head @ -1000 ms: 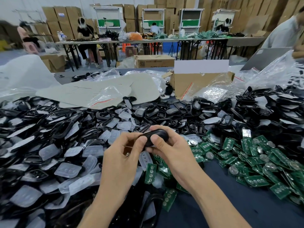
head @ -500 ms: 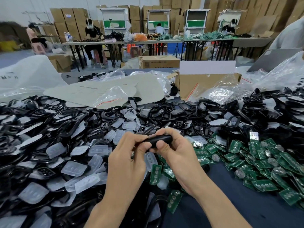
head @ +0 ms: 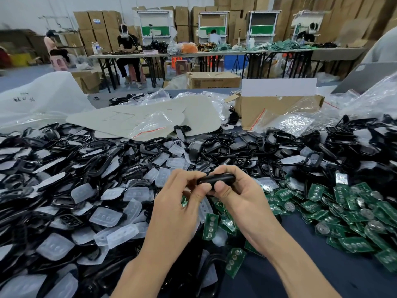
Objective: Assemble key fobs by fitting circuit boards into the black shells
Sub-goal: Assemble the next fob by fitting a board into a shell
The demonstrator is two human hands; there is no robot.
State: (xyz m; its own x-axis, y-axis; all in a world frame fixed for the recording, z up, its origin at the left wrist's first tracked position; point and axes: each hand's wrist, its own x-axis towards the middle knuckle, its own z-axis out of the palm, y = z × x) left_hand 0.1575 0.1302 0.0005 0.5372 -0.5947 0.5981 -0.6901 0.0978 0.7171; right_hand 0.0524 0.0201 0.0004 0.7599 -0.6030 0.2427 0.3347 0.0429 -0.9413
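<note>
Both hands hold much the same spot as a second ago, but the black shell [head: 217, 179] between them now lies flatter, turned edge-on to the camera. It hangs level above the table [head: 279, 276], just in front of the heap of loose shells [head: 64, 168]. The left hand [head: 178, 214] pinches its left end between thumb and curled fingers. The right hand [head: 242, 196] wraps the right end, thumb pressed on the near edge and fingers curled over the far side. Whether a board sits inside cannot be told. Green circuit boards [head: 343, 207] lie scattered to the right, clear button pads [head: 105, 217] to the left.
</note>
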